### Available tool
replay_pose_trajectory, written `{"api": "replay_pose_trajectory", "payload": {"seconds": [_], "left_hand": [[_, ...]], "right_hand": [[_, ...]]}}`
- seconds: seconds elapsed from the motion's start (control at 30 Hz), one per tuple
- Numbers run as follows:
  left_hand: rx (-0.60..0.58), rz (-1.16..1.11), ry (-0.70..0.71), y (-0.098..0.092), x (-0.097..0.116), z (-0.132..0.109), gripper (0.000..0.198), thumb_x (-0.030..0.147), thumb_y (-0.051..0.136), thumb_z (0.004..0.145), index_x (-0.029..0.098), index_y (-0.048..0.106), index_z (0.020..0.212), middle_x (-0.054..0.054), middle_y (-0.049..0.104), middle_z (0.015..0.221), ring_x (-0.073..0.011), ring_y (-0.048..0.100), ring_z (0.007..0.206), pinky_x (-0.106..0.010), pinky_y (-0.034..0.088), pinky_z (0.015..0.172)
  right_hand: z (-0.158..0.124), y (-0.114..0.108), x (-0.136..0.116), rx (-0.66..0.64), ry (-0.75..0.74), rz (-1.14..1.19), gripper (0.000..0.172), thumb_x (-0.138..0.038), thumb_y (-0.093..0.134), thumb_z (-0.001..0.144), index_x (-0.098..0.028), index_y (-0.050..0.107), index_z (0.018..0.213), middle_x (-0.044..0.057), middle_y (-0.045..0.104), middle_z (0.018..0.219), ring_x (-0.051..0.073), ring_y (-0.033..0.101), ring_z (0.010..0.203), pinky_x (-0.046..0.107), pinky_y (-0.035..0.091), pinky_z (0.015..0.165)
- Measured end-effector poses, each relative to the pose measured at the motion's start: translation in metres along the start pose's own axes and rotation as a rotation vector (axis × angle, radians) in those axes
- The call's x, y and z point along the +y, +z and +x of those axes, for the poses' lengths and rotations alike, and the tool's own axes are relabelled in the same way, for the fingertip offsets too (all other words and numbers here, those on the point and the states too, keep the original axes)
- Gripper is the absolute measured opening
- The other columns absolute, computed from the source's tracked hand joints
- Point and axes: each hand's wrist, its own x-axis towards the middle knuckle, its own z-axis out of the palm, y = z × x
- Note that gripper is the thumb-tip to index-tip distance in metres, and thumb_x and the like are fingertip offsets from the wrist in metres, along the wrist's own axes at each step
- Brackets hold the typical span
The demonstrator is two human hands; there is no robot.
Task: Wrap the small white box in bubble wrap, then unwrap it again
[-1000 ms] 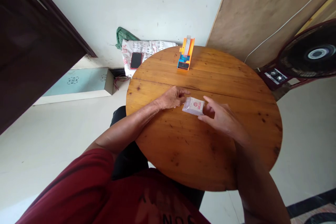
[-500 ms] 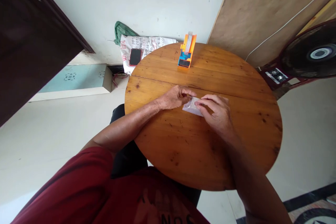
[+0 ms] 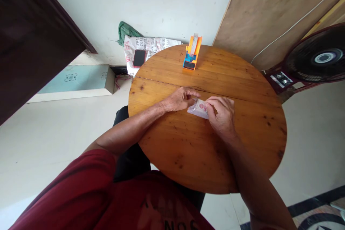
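Note:
A small clear plastic packet (image 3: 197,110) with a whitish piece bearing a round red mark inside is held just above or on the round wooden table (image 3: 185,143); I cannot tell which. My right hand (image 3: 221,115) pinches its right end between thumb and fingers. At the packet's left end is my left hand (image 3: 180,99), its thumb and bent fingers closed on the crinkled plastic edge, while the index finger sticks out above. Beyond the hands, an orange and blue tape dispenser (image 3: 192,53) stands upright near the table's far edge.
Left of the table's far edge, a phone (image 3: 139,58) lies on a white printed sack (image 3: 130,48), with a green bag (image 3: 128,31) behind. A large fan (image 3: 320,55) stands at the right. A pale blue box (image 3: 78,79) sits on the floor at left.
My right thumb and fingers have shifted right along the packet, so its round red mark now shows. My left hand stays at the left end, its index finger slightly higher.

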Motion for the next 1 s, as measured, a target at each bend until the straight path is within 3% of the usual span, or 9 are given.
{"api": "replay_pose_trajectory", "payload": {"seconds": [0.17, 0.33, 0.53, 0.67, 0.77, 1.0], "left_hand": [[-0.042, 0.066, -0.045, -0.004, 0.011, -0.003, 0.049, 0.028, 0.07, 0.08, 0.015, 0.067, 0.127, -0.011, 0.066, 0.121, -0.017, 0.063, 0.093, -0.028, 0.051, 0.081], [-0.077, 0.186, 0.011, 0.001, 0.012, -0.006, 0.058, 0.045, 0.077, 0.079, 0.015, 0.065, 0.128, -0.013, 0.065, 0.124, -0.0248, 0.059, 0.114, -0.035, 0.049, 0.097], [-0.217, 0.028, 0.041, 0.006, 0.007, -0.011, 0.075, 0.035, 0.077, 0.079, 0.018, 0.047, 0.146, -0.01, 0.065, 0.121, -0.0175, 0.064, 0.096, -0.03, 0.052, 0.084], [-0.221, -0.006, 0.132, 0.009, 0.006, -0.014, 0.088, 0.026, 0.08, 0.074, 0.024, 0.039, 0.152, -0.012, 0.055, 0.139, -0.0195, 0.061, 0.112, -0.032, 0.051, 0.094], [-0.228, -0.052, 0.163, 0.013, 0.003, -0.014, 0.096, 0.021, 0.08, 0.071, 0.025, 0.033, 0.156, -0.012, 0.054, 0.141, -0.0218, 0.058, 0.123, -0.032, 0.05, 0.101], [-0.355, -0.126, 0.105, 0.018, 0.0, -0.018, 0.111, 0.025, 0.081, 0.073, 0.032, 0.013, 0.161, -0.006, 0.06, 0.136, -0.0175, 0.063, 0.117, -0.029, 0.053, 0.099]], "right_hand": [[0.002, -0.003, -0.003, -0.008, 0.011, 0.042, 0.027, -0.031, 0.046, 0.1, -0.025, 0.065, 0.082, 0.006, 0.075, 0.095, 0.023, 0.067, 0.091, 0.041, 0.041, 0.09], [0.001, -0.006, -0.003, -0.002, 0.038, 0.101, 0.023, -0.028, 0.046, 0.097, -0.025, 0.062, 0.08, 0.006, 0.074, 0.093, 0.024, 0.066, 0.092, 0.042, 0.042, 0.089], [0.0, -0.012, -0.002, 0.044, 0.063, 0.199, 0.018, -0.028, 0.048, 0.097, -0.025, 0.06, 0.084, 0.006, 0.073, 0.095, 0.024, 0.067, 0.093, 0.042, 0.046, 0.09], [0.001, -0.021, 0.0, 0.068, 0.148, 0.284, 0.016, -0.03, 0.048, 0.097, -0.026, 0.061, 0.089, 0.006, 0.073, 0.098, 0.024, 0.068, 0.094, 0.041, 0.051, 0.089], [0.002, -0.027, 0.003, 0.095, 0.208, 0.294, 0.015, -0.032, 0.049, 0.096, -0.027, 0.062, 0.09, 0.007, 0.073, 0.101, 0.025, 0.068, 0.097, 0.043, 0.053, 0.09], [0.003, -0.03, 0.005, 0.129, 0.254, 0.354, 0.014, -0.031, 0.049, 0.097, -0.026, 0.06, 0.09, 0.007, 0.073, 0.097, 0.024, 0.07, 0.092, 0.043, 0.056, 0.086]]}}
